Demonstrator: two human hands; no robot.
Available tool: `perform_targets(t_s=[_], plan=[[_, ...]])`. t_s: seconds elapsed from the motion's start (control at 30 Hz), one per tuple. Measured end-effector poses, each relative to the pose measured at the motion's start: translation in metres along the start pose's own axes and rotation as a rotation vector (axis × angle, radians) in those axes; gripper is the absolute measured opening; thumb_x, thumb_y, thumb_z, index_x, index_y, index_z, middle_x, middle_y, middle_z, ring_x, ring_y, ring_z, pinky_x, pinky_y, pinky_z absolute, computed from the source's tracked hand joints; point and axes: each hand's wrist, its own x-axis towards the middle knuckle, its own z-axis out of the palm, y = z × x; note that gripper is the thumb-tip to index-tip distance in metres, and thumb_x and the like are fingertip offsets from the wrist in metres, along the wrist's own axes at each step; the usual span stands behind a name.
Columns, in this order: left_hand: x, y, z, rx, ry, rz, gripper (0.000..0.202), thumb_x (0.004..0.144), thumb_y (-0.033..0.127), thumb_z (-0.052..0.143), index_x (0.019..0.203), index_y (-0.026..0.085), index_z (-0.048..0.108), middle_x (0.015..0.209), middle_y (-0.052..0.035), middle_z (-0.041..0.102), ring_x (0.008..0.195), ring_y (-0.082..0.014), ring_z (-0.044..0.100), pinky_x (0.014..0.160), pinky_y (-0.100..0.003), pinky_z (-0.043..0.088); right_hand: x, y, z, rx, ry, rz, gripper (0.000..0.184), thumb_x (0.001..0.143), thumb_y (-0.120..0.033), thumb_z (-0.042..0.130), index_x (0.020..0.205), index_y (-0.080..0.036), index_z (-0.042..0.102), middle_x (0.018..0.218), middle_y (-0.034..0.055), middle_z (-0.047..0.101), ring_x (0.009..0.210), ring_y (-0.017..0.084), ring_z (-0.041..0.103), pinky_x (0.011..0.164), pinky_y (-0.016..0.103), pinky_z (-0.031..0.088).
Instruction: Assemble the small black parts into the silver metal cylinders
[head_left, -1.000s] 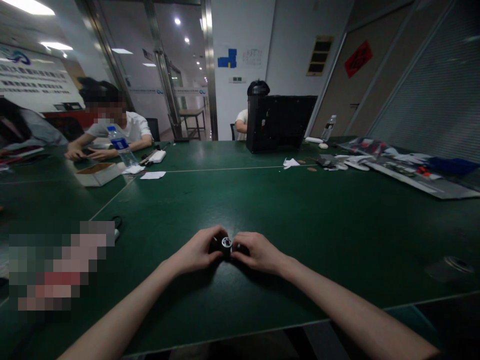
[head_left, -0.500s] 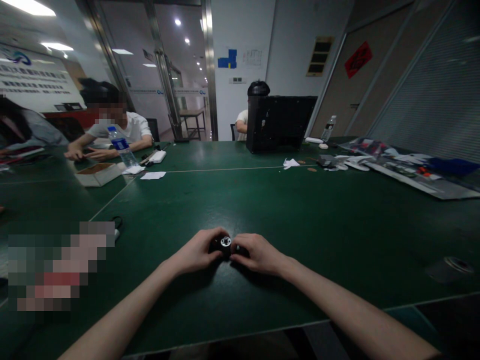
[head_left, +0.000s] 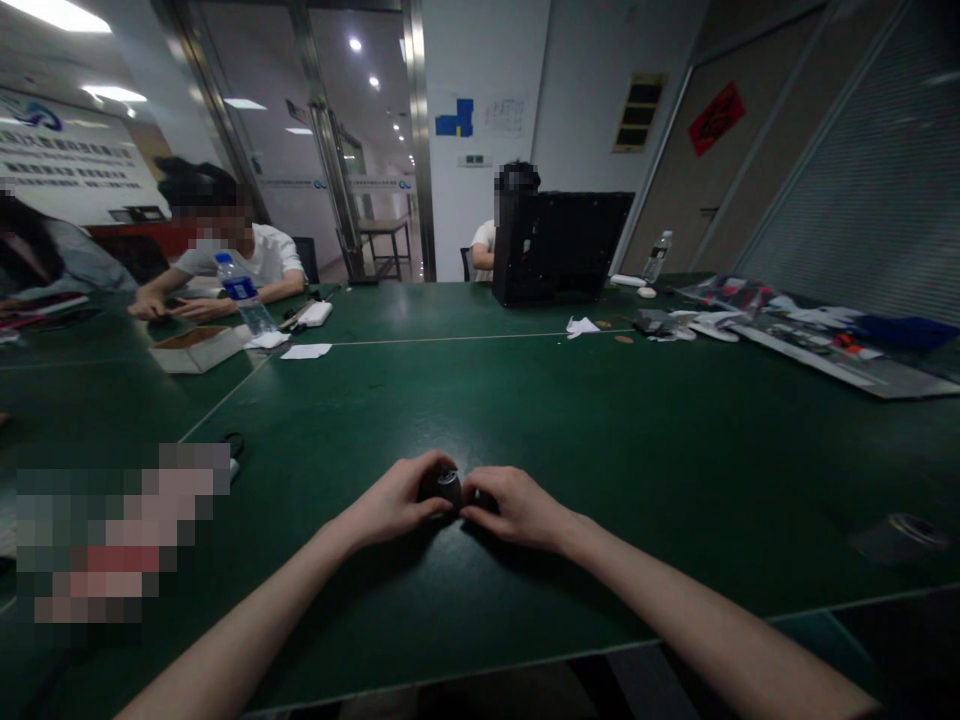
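Note:
Close together at the middle of the green table [head_left: 465,600], my two hands nearly touch. My left hand [head_left: 409,497] is closed around a small black cylinder [head_left: 449,492] with a silvery ring on its top; thumb and fingers grip it from the left, and its kind is too small to make out. My right hand [head_left: 510,505] is curled with its fingertips against or just beside the cylinder's right side. Something dark shows between its thumb and fingers, but I cannot tell whether this is a separate thing or shadow.
A dark cylinder with a ring-shaped end [head_left: 900,540] lies at the right. Further off stand a black case [head_left: 566,250], a water bottle [head_left: 245,292], a white open box [head_left: 196,350] and cluttered trays [head_left: 825,355]. Several people sit around the table.
The black cylinder has tilted in my left hand: its silvery ring faced me more before, and now more of its dark side shows. My right hand has hardly moved.

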Motion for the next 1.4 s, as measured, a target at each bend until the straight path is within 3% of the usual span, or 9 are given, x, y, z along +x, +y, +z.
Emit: perform_targets(t_s=[0.2,0.43,0.57,0.8,1.0,1.2,1.4], plan=[[-0.002,0.003,0.0,-0.022,0.014,-0.02,0.039,0.079,0.023,0.061,0.116,0.02,0.048,0.107,-0.0063,0.061,0.096,-0.0214,0.059,0.085,-0.034,0.046,0.0,0.001,0.0,-0.004,0.016,0.016,0.012,0.082,-0.024,0.058,0.091,-0.017,0.059,0.083,0.0023,0.062,0.07,0.012,0.054,0.064,0.023,0.039],[-0.001,0.0,0.002,0.001,0.014,0.007,0.041,0.078,0.017,0.059,0.116,0.019,0.045,0.101,-0.0061,0.061,0.087,-0.0194,0.059,0.075,-0.03,0.047,0.001,0.004,0.001,0.01,0.054,0.064,0.014,0.081,-0.02,0.058,0.095,-0.017,0.057,0.087,0.0034,0.063,0.073,0.013,0.055,0.066,0.024,0.041],[-0.001,-0.001,0.004,-0.061,-0.002,0.04,0.04,0.079,0.016,0.058,0.116,0.02,0.043,0.097,-0.0045,0.062,0.084,-0.0179,0.06,0.075,-0.03,0.047,0.001,0.005,0.001,0.045,0.102,0.061,0.025,0.082,-0.016,0.055,0.107,-0.017,0.055,0.096,0.0055,0.061,0.075,0.013,0.055,0.07,0.026,0.044],[0.001,-0.002,0.004,-0.153,-0.037,0.065,0.045,0.078,0.013,0.061,0.117,0.021,0.041,0.101,-0.0041,0.063,0.091,-0.0185,0.062,0.08,-0.031,0.049,0.0,0.007,0.002,0.121,0.1,-0.073,0.047,0.078,-0.019,0.06,0.124,-0.022,0.05,0.116,0.0079,0.052,0.093,0.017,0.055,0.082,0.031,0.045],[0.0,-0.002,0.005,-0.17,-0.044,0.069,0.047,0.079,0.011,0.06,0.12,0.023,0.041,0.105,-0.0038,0.064,0.097,-0.0186,0.062,0.086,-0.033,0.048,0.001,0.005,0.001,0.123,0.12,-0.044,0.032,0.081,-0.021,0.058,0.113,-0.021,0.055,0.111,0.0071,0.053,0.089,0.016,0.055,0.079,0.029,0.045],[0.001,-0.007,0.006,-0.112,-0.03,0.066,0.047,0.079,0.012,0.06,0.121,0.022,0.041,0.104,-0.005,0.065,0.096,-0.0191,0.062,0.086,-0.035,0.047,0.001,0.004,0.002,0.135,0.075,0.065,0.031,0.077,-0.025,0.064,0.104,-0.017,0.051,0.088,0.0024,0.059,0.07,0.012,0.053,0.064,0.025,0.042],[0.001,-0.006,0.006,-0.07,-0.019,0.077,0.043,0.079,0.013,0.062,0.118,0.021,0.045,0.107,-0.0052,0.063,0.1,-0.0192,0.06,0.088,-0.034,0.046,0.001,0.002,0.001,0.086,0.077,-0.007,0.034,0.077,-0.025,0.064,0.109,-0.019,0.053,0.102,0.0053,0.058,0.083,0.015,0.055,0.074,0.027,0.043]])
